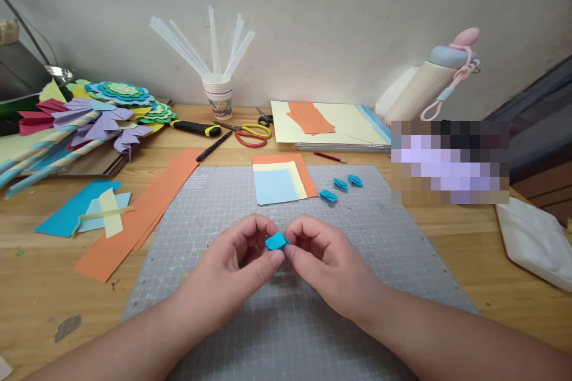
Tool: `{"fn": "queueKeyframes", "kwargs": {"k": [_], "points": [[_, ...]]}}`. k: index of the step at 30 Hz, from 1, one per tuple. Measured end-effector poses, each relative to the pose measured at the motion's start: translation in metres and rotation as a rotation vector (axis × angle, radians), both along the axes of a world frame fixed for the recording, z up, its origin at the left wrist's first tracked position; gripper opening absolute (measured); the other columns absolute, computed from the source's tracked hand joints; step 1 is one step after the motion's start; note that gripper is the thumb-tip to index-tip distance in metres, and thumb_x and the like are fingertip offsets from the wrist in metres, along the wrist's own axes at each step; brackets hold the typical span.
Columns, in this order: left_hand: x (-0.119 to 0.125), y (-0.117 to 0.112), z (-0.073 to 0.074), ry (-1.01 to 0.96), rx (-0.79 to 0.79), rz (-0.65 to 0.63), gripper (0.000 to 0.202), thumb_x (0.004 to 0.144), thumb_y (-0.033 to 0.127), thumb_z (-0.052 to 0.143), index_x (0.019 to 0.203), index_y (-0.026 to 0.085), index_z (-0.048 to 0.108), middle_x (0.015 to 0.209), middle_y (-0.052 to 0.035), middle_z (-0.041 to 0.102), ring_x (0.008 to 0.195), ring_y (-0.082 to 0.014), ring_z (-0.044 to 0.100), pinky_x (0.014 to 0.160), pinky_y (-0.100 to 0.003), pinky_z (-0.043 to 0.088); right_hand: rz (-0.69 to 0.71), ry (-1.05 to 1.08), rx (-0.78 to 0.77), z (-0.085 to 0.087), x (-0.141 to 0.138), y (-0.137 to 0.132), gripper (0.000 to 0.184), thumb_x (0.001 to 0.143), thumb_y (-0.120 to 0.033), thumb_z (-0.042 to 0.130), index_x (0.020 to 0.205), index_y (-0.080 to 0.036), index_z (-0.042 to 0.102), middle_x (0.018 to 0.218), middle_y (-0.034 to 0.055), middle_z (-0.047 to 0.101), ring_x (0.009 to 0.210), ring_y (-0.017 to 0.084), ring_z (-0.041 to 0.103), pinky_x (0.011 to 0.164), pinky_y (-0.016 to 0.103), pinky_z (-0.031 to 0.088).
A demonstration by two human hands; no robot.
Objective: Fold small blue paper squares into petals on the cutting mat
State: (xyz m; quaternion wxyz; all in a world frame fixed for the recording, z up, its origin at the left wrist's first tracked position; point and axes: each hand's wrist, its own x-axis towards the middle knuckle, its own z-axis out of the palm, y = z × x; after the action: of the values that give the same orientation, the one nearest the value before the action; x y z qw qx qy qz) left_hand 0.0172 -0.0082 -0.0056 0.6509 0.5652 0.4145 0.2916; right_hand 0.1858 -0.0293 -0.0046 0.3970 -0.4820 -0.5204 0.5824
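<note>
Between my two hands is a small folded piece of blue paper (276, 241), held just above the grey cutting mat (339, 333). My left hand (243, 256) pinches its left side with thumb and fingertips. On the other side, the thumb and fingers of my right hand (319, 256) close on its right edge. Beyond the hands, three similar folded blue paper pieces (341, 184) lie on the mat. To their left sits a stack of square sheets, with light blue paper (274, 186) on top, cream and orange below.
Orange strips (147, 202) and blue paper (80, 208) lie left. Behind are a utility knife (195, 128), a pen (214, 146), scissors (250, 135), a paper cup (218, 101) of white strips, and a paper pile (348, 122). Paper flowers (102, 116) lie far left; a bottle (420, 89) leans right.
</note>
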Motion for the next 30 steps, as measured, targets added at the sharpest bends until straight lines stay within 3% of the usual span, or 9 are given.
{"fn": "queueKeyframes", "kwargs": {"k": [8, 14, 20, 30], "points": [[0.0015, 0.004, 0.0011, 0.028, -0.031, 0.023, 0.019, 0.081, 0.034, 0.065, 0.072, 0.018, 0.058, 0.071, 0.0019, 0.053, 0.067, -0.0125, 0.046, 0.062, -0.024, 0.038, -0.02, -0.05, 0.031, -0.0004, 0.0012, -0.0013, 0.012, 0.08, -0.022, 0.056, 0.071, -0.02, 0.048, 0.062, -0.0046, 0.044, 0.057, 0.011, 0.04, 0.051, 0.023, 0.034], [0.0002, 0.0055, 0.0043, -0.09, -0.096, 0.138, 0.022, 0.077, 0.032, 0.07, 0.068, 0.017, 0.057, 0.063, 0.0054, 0.05, 0.058, -0.0081, 0.04, 0.057, -0.02, 0.034, -0.015, -0.024, 0.042, -0.0024, 0.0008, -0.0019, 0.012, 0.084, -0.03, 0.058, 0.078, -0.02, 0.055, 0.068, -0.0028, 0.051, 0.06, 0.011, 0.046, 0.057, 0.025, 0.039], [0.0002, 0.0069, 0.003, -0.118, -0.116, 0.133, 0.022, 0.075, 0.032, 0.072, 0.068, 0.017, 0.058, 0.065, 0.0043, 0.053, 0.061, -0.0084, 0.042, 0.058, -0.02, 0.034, -0.036, -0.027, 0.015, -0.0035, 0.0006, -0.001, 0.015, 0.085, -0.031, 0.057, 0.075, -0.02, 0.053, 0.065, -0.0031, 0.05, 0.059, 0.011, 0.044, 0.055, 0.025, 0.037], [0.0028, 0.0049, 0.0058, -0.001, -0.132, 0.115, 0.023, 0.072, 0.034, 0.073, 0.07, 0.016, 0.059, 0.067, 0.003, 0.057, 0.064, -0.0097, 0.047, 0.059, -0.021, 0.036, -0.012, -0.013, 0.025, -0.0046, 0.001, -0.0015, 0.013, 0.087, -0.029, 0.056, 0.079, -0.02, 0.052, 0.067, -0.0046, 0.046, 0.06, 0.011, 0.042, 0.056, 0.024, 0.036]]}}
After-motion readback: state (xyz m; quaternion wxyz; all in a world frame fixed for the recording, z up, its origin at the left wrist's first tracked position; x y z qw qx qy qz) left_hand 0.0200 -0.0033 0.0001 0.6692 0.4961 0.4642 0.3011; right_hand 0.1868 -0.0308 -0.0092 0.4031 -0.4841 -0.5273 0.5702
